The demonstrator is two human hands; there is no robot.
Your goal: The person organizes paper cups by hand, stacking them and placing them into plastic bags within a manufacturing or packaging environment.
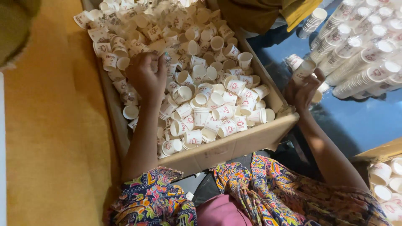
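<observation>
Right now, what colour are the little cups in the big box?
The paper cups are white with a red printed mark, seen in the head view.

The small white paper cups with red print (201, 100) are showing a smooth, faintly glossy coated finish, and the open brown cardboard box (234, 146) holding them is presenting a matt, fibrous, slightly creased surface. The stacked white paper cup columns (360, 54) are lying on a glossy blue sheet (364, 121), while the multicoloured patterned cloth garment (268, 188) is looking soft and matt.
</observation>
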